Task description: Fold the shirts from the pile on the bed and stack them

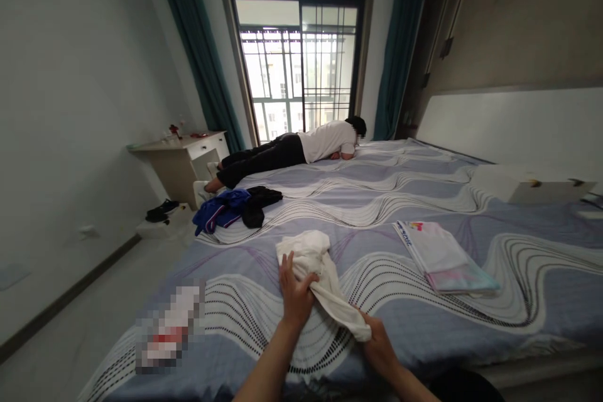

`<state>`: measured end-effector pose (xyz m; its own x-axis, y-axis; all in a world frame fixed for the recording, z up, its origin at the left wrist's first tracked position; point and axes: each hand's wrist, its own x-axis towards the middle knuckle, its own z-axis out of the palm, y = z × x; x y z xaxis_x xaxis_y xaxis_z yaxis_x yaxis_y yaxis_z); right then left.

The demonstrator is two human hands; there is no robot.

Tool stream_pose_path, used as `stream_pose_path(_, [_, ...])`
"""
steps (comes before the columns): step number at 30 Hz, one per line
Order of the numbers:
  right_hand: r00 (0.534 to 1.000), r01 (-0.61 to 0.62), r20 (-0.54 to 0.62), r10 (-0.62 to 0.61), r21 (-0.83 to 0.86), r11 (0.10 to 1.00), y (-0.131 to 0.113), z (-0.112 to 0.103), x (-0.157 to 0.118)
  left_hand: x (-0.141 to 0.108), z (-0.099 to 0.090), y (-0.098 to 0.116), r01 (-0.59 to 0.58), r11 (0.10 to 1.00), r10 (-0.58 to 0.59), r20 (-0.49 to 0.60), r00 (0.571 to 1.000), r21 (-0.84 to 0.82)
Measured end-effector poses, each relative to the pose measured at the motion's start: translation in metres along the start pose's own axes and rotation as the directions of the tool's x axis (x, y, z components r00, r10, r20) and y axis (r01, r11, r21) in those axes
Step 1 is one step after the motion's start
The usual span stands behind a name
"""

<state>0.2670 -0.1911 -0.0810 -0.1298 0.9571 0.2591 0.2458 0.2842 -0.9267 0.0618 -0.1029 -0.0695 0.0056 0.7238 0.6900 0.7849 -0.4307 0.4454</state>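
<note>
A crumpled cream-white garment lies on the bed in front of me, and a long, narrow sleeve-like part runs from it toward the lower right. My left hand is on the bunched part, thumb and fingers apart with cloth between them. The end of the narrow part is pinched in my right hand, which pulls it out fairly straight just above the sheet. Folds hide the garment's exact shape.
A folded, printed white, pink and blue packet lies to the right. Blue and black clothes are heaped at the left edge. Another person lies across the bed's far side. A blurred-out item is at lower left. A desk stands beyond.
</note>
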Motion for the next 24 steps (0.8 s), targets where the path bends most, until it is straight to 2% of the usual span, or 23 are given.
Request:
stream_pose_path(2, [0.997, -0.053, -0.046, 0.057, 0.078, 0.996, 0.001, -0.012, -0.003, 0.000, -0.002, 0.003, 0.017, 0.999, -0.016, 0.021, 1.000, -0.038])
stream_pose_path(4, [0.993, -0.081, -0.074, 0.088, 0.101, 0.992, -0.001, -0.017, 0.002, 0.001, 0.000, 0.003, 0.182, 0.980, -0.178, 0.049, 0.983, -0.079])
stream_pose_path(7, [0.990, -0.101, -0.080, 0.114, 0.149, 0.984, -0.005, -0.014, 0.018, 0.005, -0.001, 0.002, 0.434, 0.869, -0.423, 0.098, 0.901, -0.237])
stream_pose_path(9, [0.983, -0.135, -0.088, 0.162, 0.255, 0.957, -0.004, -0.009, 0.027, 0.011, -0.014, 0.004, 0.476, 0.790, -0.473, 0.110, 0.874, -0.387])
stream_pose_path(11, [0.955, -0.206, -0.112, 0.276, 0.420, 0.884, -0.001, -0.006, 0.033, 0.022, -0.039, 0.008, 0.452, 0.771, -0.437, 0.144, 0.888, -0.449])
stream_pose_path(13, [0.909, -0.252, -0.119, 0.398, 0.603, 0.757, 0.003, -0.007, 0.038, 0.038, -0.070, 0.011, 0.403, 0.846, -0.322, 0.267, 0.908, -0.350])
stream_pose_path(15, [0.882, -0.245, -0.107, 0.458, 0.726, 0.642, 0.007, -0.009, 0.043, 0.054, -0.096, 0.009, 0.329, 0.937, -0.252, 0.420, 0.872, -0.119])
stream_pose_path(17, [0.877, -0.215, -0.121, 0.464, 0.766, 0.606, 0.011, -0.010, 0.048, 0.063, -0.107, -0.004, 0.264, 0.955, -0.295, 0.481, 0.826, 0.132])
stream_pose_path(18, [0.875, -0.202, -0.143, 0.462, 0.759, 0.619, 0.012, -0.010, 0.051, 0.062, -0.107, -0.014, 0.252, 0.944, -0.325, 0.484, 0.812, 0.212])
stream_pose_path(20, [0.877, -0.192, -0.192, 0.441, 0.702, 0.686, 0.016, -0.007, 0.054, 0.050, -0.096, -0.039, 0.270, 0.935, -0.349, 0.463, 0.815, 0.228])
stream_pose_path(22, [0.910, -0.178, -0.208, 0.359, 0.586, 0.790, 0.018, -0.002, 0.055, 0.030, -0.082, -0.060, 0.338, 0.939, -0.333, 0.443, 0.833, 0.069])
stream_pose_path(24, [0.954, -0.129, -0.193, 0.231, 0.429, 0.894, 0.018, 0.002, 0.054, 0.010, -0.071, -0.072, 0.414, 0.901, -0.332, 0.406, 0.851, -0.132])
